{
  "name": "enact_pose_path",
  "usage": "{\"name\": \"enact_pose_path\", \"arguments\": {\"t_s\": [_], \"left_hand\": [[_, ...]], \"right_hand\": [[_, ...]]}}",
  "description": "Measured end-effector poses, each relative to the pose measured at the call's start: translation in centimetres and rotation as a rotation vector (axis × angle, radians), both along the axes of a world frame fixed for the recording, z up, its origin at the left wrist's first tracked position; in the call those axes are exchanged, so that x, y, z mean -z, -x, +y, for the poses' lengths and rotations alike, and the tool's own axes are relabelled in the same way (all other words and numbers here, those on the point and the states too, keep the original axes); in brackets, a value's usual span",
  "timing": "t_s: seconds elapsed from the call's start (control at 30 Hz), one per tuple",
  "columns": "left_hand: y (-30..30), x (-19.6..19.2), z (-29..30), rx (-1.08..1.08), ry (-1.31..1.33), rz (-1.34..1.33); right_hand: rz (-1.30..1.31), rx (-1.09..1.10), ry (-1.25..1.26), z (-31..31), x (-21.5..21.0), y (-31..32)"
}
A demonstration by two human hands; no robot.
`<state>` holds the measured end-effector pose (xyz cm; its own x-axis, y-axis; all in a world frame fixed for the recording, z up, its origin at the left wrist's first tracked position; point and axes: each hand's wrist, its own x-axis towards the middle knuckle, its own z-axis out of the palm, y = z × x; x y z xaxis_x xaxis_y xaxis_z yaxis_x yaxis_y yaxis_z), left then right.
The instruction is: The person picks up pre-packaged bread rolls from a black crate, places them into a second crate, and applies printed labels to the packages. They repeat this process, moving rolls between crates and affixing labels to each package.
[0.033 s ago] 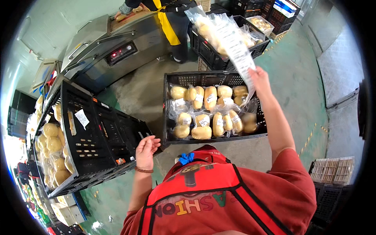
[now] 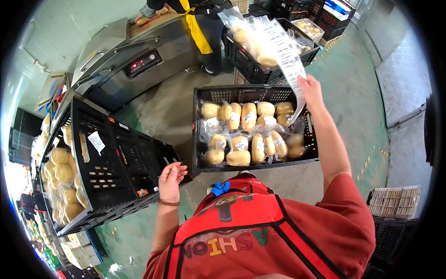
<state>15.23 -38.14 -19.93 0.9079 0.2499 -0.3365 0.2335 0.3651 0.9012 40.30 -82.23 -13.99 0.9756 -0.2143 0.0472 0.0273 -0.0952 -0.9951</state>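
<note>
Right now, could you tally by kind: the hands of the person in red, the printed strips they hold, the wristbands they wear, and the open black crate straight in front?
Bare hands: 2 (left hand, right hand)
White printed strip, in the right hand: 1
Brown wristband, on the left wrist: 1
Black crate: 1
Total: 5

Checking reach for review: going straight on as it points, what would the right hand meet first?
Beyond the strip in the right hand, probably the bag-filled black crate ahead, though depth is unclear.

Right hand (image 2: 311,94) with label strip (image 2: 286,53) over black crate (image 2: 260,94) of yellow packs (image 2: 239,158)
</note>
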Motion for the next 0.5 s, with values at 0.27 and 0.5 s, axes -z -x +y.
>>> {"name": "enact_pose_path", "arguments": {"t_s": [0.27, 0.5], "left_hand": [[-0.3, 1.4, -0.4, -0.272, -0.052, 0.046], [1.7, -4.7, -1.1, -0.231, -0.458, 0.082]], "right_hand": [[0.086, 0.112, -0.25, -8.0, 7.3, -19.7], [0.208, 0.239, 0.73, -17.6, 18.5, -42.8]]}}
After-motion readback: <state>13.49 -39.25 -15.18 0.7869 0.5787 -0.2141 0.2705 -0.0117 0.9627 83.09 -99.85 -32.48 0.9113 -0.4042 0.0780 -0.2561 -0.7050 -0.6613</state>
